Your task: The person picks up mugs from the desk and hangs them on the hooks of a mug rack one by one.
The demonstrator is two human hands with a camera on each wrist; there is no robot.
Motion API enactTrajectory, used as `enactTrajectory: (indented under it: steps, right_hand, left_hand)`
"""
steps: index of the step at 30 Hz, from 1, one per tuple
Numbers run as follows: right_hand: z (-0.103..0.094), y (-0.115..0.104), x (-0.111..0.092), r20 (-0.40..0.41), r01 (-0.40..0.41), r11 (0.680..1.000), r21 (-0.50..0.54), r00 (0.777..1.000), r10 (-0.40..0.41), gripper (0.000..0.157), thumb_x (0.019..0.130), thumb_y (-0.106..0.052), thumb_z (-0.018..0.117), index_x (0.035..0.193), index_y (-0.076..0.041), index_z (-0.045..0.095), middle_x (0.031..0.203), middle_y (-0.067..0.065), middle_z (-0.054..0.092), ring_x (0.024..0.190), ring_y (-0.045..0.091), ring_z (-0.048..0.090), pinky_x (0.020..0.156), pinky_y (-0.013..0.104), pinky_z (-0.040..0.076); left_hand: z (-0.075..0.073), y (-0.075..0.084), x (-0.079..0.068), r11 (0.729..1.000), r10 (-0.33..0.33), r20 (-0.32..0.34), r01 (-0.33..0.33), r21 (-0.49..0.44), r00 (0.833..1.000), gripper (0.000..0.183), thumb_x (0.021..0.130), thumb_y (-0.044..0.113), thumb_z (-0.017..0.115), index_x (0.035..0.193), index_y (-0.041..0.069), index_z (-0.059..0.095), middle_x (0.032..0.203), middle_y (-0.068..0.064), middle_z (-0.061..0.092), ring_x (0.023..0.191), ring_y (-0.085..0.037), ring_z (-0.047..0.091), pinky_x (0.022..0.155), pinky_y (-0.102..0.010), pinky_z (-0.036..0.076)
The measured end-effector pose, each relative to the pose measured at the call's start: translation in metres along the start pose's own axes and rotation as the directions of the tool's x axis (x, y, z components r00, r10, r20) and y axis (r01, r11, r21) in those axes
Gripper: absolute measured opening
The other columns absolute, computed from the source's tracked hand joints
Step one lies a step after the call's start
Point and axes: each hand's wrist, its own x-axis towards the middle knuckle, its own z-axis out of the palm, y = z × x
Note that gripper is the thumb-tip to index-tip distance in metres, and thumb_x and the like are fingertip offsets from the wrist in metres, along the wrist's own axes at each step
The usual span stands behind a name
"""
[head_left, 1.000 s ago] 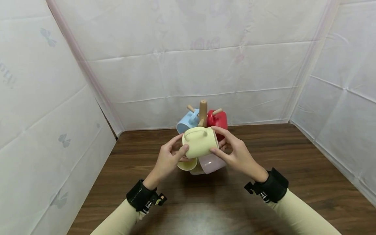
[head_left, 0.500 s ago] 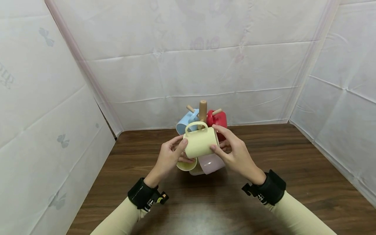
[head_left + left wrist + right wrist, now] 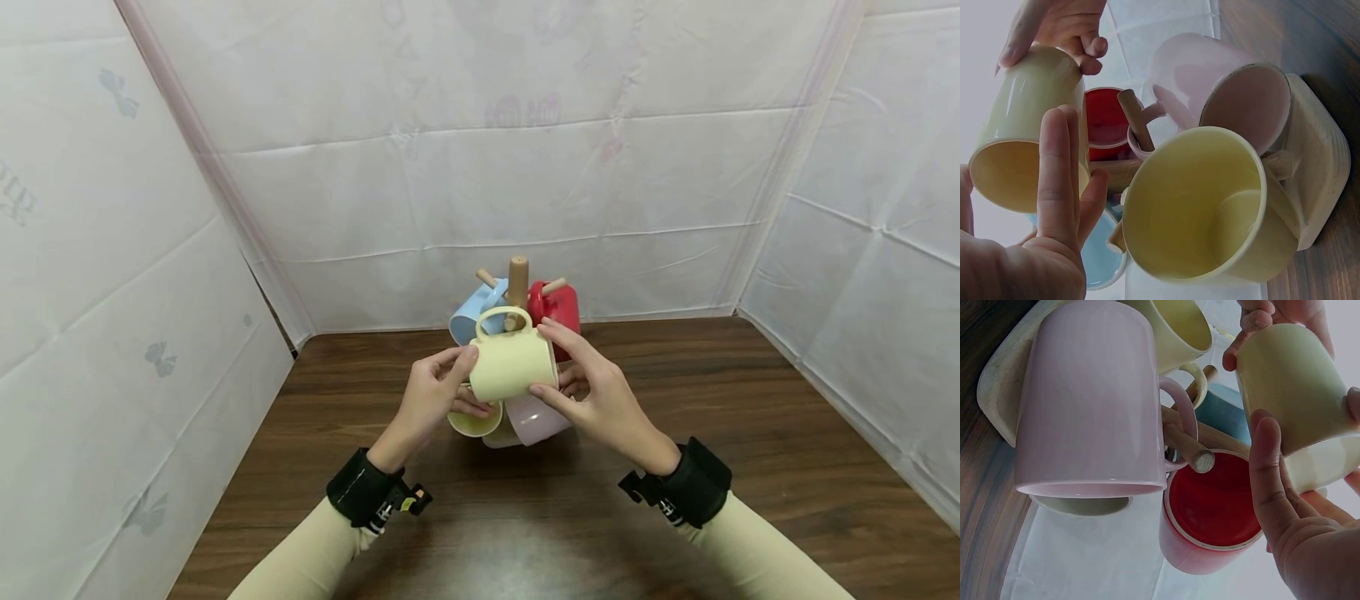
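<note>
A pale yellow mug (image 3: 513,365) lies on its side in the air between my hands, its handle (image 3: 504,318) at the top. My left hand (image 3: 431,396) grips its left end, with the thumb on the near side. At the right end, my right hand (image 3: 600,392) holds it between thumb and fingers. Behind and below stands a wooden mug tree (image 3: 518,279). On its pegs hang a light blue mug (image 3: 468,317), a red mug (image 3: 561,307), a pink mug (image 3: 1088,400) and another yellow mug (image 3: 1194,206). The held mug hides part of the tree.
The mug tree's wooden base (image 3: 1319,150) rests on a dark brown wood table (image 3: 300,467). White sheeting hangs as a back wall (image 3: 375,192), a left wall (image 3: 150,333) and a right wall (image 3: 885,217). Bare peg ends (image 3: 555,285) stick out beside the mugs.
The held mug has turned about its length, so its handle has swung from the near side up to the top. Both hands stay on it and have shifted only slightly.
</note>
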Motion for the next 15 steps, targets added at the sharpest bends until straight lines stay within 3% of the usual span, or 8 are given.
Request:
enactTrajectory:
  steps: [2, 9, 15]
  right_hand:
    - [0.002, 0.006, -0.001, -0.001, -0.006, 1.000, -0.003, 1.000, 0.006, 0.073, 0.076, -0.020, 0.076, 0.139, -0.017, 0.040, 0.135, 0.000, 0.044, 0.063, 0.009, 0.057, 0.052, 0.026, 0.052]
    - [-0.002, -0.032, 0.006, -0.037, 0.003, 1.000, -0.003, 0.999, -0.003, 0.065, 0.072, -0.004, 0.076, 0.130, -0.001, 0.046, 0.128, 0.014, 0.048, 0.059, 0.012, 0.057, 0.052, 0.031, 0.053]
    - [0.000, -0.025, 0.004, -0.047, 0.009, 1.000, -0.017, 0.999, -0.009, 0.067, 0.072, -0.007, 0.077, 0.131, -0.004, 0.047, 0.129, 0.011, 0.047, 0.060, 0.010, 0.056, 0.053, 0.031, 0.053]
  left_hand:
    - [0.000, 0.000, 0.001, 1.000, -0.013, -0.006, 0.013, 0.001, 1.000, 0.046, 0.095, 0.040, 0.050, 0.127, 0.007, 0.052, 0.097, -0.023, 0.063, 0.065, -0.041, 0.061, 0.060, -0.048, 0.053]
    - [-0.001, 0.002, 0.005, 0.998, -0.055, -0.004, 0.055, 0.011, 0.998, 0.047, 0.094, 0.044, 0.049, 0.120, 0.006, 0.056, 0.090, -0.022, 0.065, 0.065, -0.042, 0.061, 0.058, -0.049, 0.053]
    - [-0.002, 0.003, 0.008, 0.995, -0.097, 0.015, 0.098, -0.008, 0.995, 0.050, 0.095, 0.043, 0.047, 0.119, 0.000, 0.056, 0.086, -0.023, 0.065, 0.066, -0.044, 0.061, 0.059, -0.051, 0.053]
